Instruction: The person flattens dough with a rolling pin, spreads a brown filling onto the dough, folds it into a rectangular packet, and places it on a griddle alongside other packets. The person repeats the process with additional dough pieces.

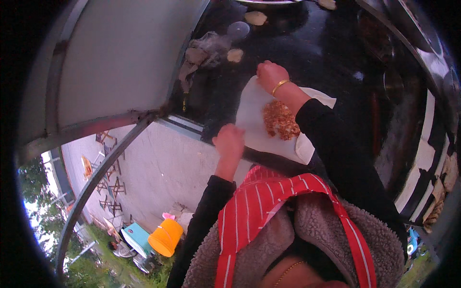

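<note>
A thin white sheet of dough (252, 122) lies on a dark work surface, its near side reaching the surface's front edge. On its right part sits a patch of reddish-brown crumbly filling (281, 120), partly covered by my right forearm. My right hand (272, 76), with a gold bracelet at the wrist, has its fingers curled on the sheet's far left corner. My left hand (229, 140) is closed at the sheet's near left edge; its fingertips are partly hidden. Between the two hands the dough's left edge runs nearly straight. The sheet's right corners look folded or lifted.
Small dough pieces (235, 55), a pale round object (238, 30) and a crumpled clear plastic bag (212, 46) lie farther back. A metal frame post (108, 165) borders the left side. Outside on the ground are folding stools (117, 187) and a yellow bucket (165, 235).
</note>
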A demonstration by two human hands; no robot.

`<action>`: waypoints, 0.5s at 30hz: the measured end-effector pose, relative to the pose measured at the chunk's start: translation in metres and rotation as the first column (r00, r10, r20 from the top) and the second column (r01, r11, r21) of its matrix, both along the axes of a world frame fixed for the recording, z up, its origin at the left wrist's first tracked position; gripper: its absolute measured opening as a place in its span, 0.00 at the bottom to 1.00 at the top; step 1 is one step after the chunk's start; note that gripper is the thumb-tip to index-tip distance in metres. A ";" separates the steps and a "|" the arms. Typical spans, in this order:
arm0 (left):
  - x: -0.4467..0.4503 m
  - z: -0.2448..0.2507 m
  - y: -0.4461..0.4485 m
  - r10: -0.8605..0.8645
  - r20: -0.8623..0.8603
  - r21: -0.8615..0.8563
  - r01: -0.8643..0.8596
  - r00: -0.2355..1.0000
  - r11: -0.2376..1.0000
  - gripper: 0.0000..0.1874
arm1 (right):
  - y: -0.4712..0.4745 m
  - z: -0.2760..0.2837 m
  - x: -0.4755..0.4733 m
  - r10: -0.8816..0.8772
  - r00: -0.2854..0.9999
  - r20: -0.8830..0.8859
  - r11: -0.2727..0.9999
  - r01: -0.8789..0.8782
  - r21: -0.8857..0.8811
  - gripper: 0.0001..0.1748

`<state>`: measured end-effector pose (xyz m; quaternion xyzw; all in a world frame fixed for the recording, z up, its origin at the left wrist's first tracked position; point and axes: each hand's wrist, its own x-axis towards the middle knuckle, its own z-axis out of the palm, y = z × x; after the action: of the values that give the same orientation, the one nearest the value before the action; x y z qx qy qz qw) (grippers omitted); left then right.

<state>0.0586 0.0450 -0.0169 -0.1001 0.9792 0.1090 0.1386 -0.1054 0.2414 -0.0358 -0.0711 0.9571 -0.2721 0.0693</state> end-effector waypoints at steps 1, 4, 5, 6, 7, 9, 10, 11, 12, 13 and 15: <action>-0.001 0.000 0.002 0.076 0.033 0.050 -0.077 0.997 0.996 0.12 | -0.003 -0.001 -0.002 -0.004 1.000 -0.016 1.000 0.004 0.014 0.08; -0.005 -0.003 0.004 0.238 -0.024 0.232 -0.227 0.971 0.946 0.14 | -0.009 -0.002 -0.001 0.007 1.000 0.012 1.000 -0.007 -0.001 0.08; -0.005 -0.006 0.004 0.281 -0.058 0.289 -0.253 0.958 0.923 0.15 | -0.010 -0.001 0.000 0.004 0.999 0.035 0.998 -0.002 -0.055 0.09; -0.007 -0.007 0.004 0.348 -0.003 0.322 -0.328 0.938 0.888 0.15 | -0.010 0.000 0.001 -0.014 0.997 0.077 0.996 0.021 -0.092 0.10; -0.008 -0.009 0.005 0.353 -0.043 0.389 -0.310 0.935 0.867 0.16 | -0.012 0.002 0.000 0.052 0.994 0.101 0.996 -0.044 -0.073 0.09; -0.012 -0.010 0.005 0.375 0.050 0.494 -0.349 0.926 0.796 0.19 | -0.012 0.009 -0.002 0.154 0.975 0.162 0.988 -0.152 -0.026 0.08; -0.014 -0.007 0.005 0.371 0.077 0.528 -0.354 0.925 0.772 0.18 | -0.010 0.014 -0.004 0.171 0.970 0.176 0.985 -0.167 -0.036 0.08; -0.014 -0.003 0.005 0.383 0.119 0.528 -0.385 0.916 0.757 0.18 | -0.006 0.019 -0.007 0.192 0.965 0.177 0.981 -0.184 -0.059 0.09; -0.014 0.002 0.006 0.373 0.157 0.546 -0.396 0.914 0.738 0.17 | 0.001 0.023 -0.008 0.227 0.957 0.182 0.972 -0.210 -0.104 0.10; -0.012 0.009 0.007 0.385 0.136 0.586 -0.387 0.913 0.712 0.17 | 0.010 0.028 -0.009 0.216 0.950 0.227 0.959 -0.163 -0.231 0.10; -0.005 0.025 0.010 0.308 0.100 0.600 -0.304 0.946 0.740 0.13 | 0.038 0.035 -0.007 0.196 0.919 0.343 0.886 -0.015 -0.464 0.10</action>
<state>0.0539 0.0553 0.0077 -0.2091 0.8623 0.4393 0.1405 -0.1121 0.2792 -0.0013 -0.0839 0.8299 -0.4915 0.2501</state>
